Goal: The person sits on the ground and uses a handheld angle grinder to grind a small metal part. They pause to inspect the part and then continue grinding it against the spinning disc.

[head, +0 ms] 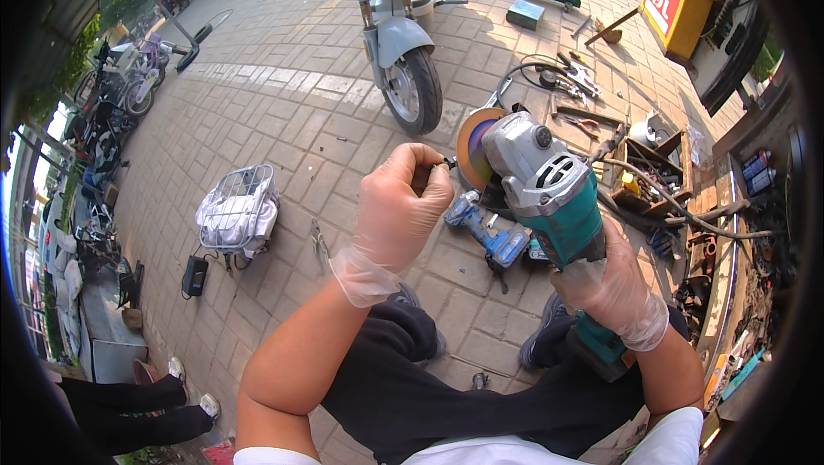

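Observation:
My left hand (402,207), in a thin clear glove, pinches a small dark metal part (450,161) between thumb and forefinger. That part sits right at the rim of a cutting disc (471,149); I cannot tell whether the two touch. The disc belongs to a teal and grey cordless angle grinder (557,207). My right hand (615,294), gloved too, is wrapped around the grinder's body, and its battery end hangs down over my right thigh. Whether the disc spins is unclear. Below the disc, a blue cordless drill (486,233) lies on the paving.
An electric scooter's front wheel (412,93) stands ahead. To the left are a wire basket (238,210) holding white cloth and a black charger (195,276). A wooden toolbox (650,175), a cable (698,220) and pliers (582,123) lie right. Another person's legs (129,410) show lower left.

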Motion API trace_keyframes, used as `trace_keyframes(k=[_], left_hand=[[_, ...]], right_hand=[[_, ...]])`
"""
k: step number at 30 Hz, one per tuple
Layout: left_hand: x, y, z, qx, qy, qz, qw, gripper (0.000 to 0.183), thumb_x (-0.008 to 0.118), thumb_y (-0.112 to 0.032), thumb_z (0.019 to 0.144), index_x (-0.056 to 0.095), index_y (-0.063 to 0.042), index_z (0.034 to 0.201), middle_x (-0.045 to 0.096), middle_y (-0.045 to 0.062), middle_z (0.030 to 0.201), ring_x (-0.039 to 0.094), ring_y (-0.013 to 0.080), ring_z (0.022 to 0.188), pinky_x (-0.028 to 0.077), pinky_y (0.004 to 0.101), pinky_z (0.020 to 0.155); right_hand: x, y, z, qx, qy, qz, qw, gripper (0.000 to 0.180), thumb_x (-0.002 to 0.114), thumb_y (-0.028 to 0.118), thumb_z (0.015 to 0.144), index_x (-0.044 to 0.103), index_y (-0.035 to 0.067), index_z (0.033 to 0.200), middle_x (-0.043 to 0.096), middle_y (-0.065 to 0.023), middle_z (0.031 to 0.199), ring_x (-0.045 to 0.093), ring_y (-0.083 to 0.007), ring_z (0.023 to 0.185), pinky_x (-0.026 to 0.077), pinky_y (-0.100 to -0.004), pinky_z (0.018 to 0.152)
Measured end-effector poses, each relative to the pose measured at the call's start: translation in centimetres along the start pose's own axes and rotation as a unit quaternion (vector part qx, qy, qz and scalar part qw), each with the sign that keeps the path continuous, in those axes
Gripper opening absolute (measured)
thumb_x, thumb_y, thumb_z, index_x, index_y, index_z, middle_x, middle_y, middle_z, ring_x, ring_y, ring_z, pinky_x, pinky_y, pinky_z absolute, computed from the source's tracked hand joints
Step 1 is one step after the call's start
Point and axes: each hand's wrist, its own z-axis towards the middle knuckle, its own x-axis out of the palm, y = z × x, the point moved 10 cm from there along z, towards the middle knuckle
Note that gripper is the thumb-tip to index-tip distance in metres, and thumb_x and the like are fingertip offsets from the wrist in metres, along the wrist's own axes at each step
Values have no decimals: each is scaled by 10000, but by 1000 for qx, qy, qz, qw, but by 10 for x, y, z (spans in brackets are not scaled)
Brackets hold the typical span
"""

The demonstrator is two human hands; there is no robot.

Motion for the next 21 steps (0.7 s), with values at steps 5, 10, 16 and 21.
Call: trace_keyframes(k=[5,10,16,21], left_hand=[[2,1,0,-1,6,-9,1000,103,636,-42,937,640,27,1013,638,-5,788,561,33,704,462,200,640],[2,3,0,-10,12,-15,1000,119,628,-50,948,631,29,1037,656,15,813,592,50,731,485,207,672],[2,5,0,-14,18,-26,999,129,625,-53,951,624,32,1049,665,24,837,614,61,761,501,213,702],[2,5,0,-20,17,-33,999,127,624,-51,951,623,31,1048,665,27,842,615,64,768,502,214,706]], right_hand=[[0,-1,0,6,-3,-3,1000,725,826,113,692,503,1,1331,641,-134,1177,642,-220,1074,502,-368,964],[-2,17,-3,-76,-31,-28,996,477,752,82,790,542,-31,1204,715,-104,922,666,-135,787,546,-300,738],[-2,22,-2,-98,-30,-54,993,561,790,97,756,533,-18,1241,687,-114,1001,664,-173,876,534,-328,802],[-2,18,-3,-89,-35,-32,995,467,764,81,792,544,-27,1190,710,-99,900,677,-145,768,553,-305,712]])
